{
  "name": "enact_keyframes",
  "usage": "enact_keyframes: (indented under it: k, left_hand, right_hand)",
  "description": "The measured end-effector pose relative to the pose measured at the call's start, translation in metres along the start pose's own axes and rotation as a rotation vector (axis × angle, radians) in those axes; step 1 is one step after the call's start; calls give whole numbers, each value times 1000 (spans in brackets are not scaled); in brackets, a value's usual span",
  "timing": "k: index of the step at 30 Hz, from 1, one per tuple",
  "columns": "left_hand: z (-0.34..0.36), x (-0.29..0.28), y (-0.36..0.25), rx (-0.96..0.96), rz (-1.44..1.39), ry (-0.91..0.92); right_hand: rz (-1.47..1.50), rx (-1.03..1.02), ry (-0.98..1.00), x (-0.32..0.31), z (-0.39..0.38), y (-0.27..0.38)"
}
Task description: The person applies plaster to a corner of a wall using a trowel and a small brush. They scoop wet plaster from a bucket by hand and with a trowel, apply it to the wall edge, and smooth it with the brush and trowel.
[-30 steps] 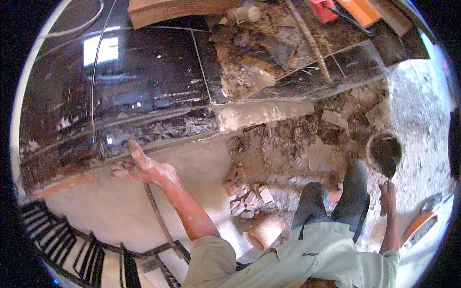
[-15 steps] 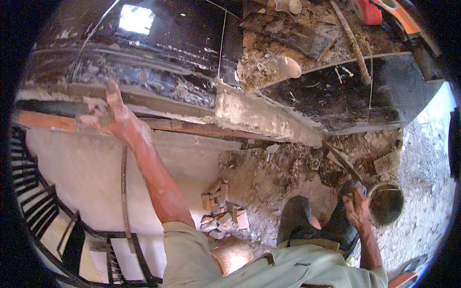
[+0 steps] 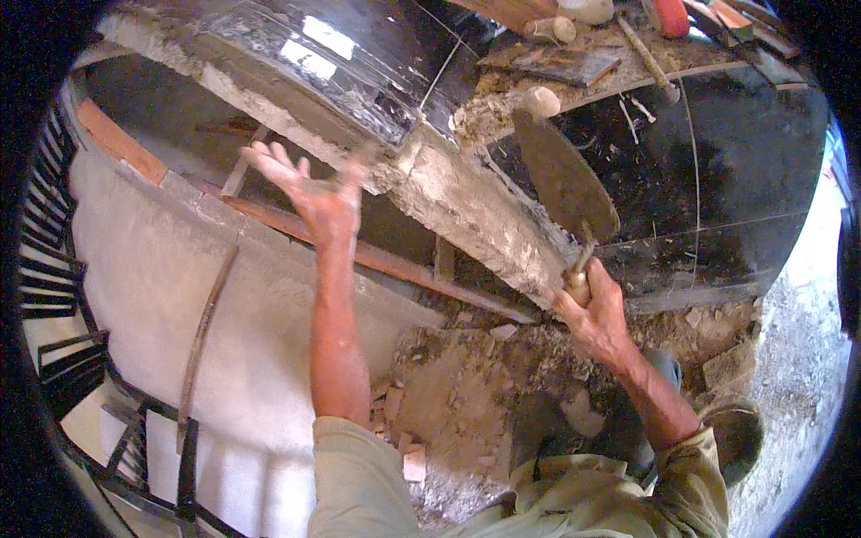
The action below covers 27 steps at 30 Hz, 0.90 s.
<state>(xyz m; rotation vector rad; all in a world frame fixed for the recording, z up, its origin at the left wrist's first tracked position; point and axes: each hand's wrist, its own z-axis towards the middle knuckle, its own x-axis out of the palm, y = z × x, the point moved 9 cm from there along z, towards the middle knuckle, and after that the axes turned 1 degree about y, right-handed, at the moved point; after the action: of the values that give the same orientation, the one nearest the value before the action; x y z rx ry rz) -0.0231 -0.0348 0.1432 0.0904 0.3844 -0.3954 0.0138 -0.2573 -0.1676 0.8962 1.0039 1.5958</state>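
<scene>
A trowel (image 3: 569, 175) with a broad grey blade is in my right hand (image 3: 594, 309), its handle wrapped by my fingers. The blade points up and away, over the dark tiles (image 3: 650, 170) on the right. My left hand (image 3: 318, 193) is raised with fingers spread and nothing in it, close below the rough mortar edge (image 3: 430, 193) of the ledge. Motion blurs the left fingertips a little. Glossy dark tiles (image 3: 359, 67) with grey smears lie on the ledge beyond that hand.
Wooden pieces, a stick (image 3: 647, 49) and a red roll (image 3: 669, 18) lie at the far right. Broken bricks (image 3: 413, 459) and rubble cover the ground below. A bucket (image 3: 734, 439) stands by my right side. Black railings (image 3: 58, 251) run along the left, near a leaning rod (image 3: 204, 336).
My right hand has risen from beside the bucket to the ledge, now showing the trowel. My left hand has moved right, off the ledge's left part. The view has turned.
</scene>
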Motion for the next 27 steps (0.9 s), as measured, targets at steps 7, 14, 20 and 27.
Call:
enact_keyframes:
  k: [7, 14, 20, 27]
  left_hand:
    - [-56, 41, 14, -124, -20, -56]
    - [-60, 41, 16, -114, 37, -247]
    - [-56, 54, 12, -99, -196, -323]
    - [-68, 52, 25, -83, -127, -327]
  right_hand:
    - [178, -245, -110, 11, 79, 83]
    - [187, -261, -170, 43, 157, 139]
    - [273, -345, -160, 58, 196, 129]
    - [341, -292, -146, 77, 199, 115]
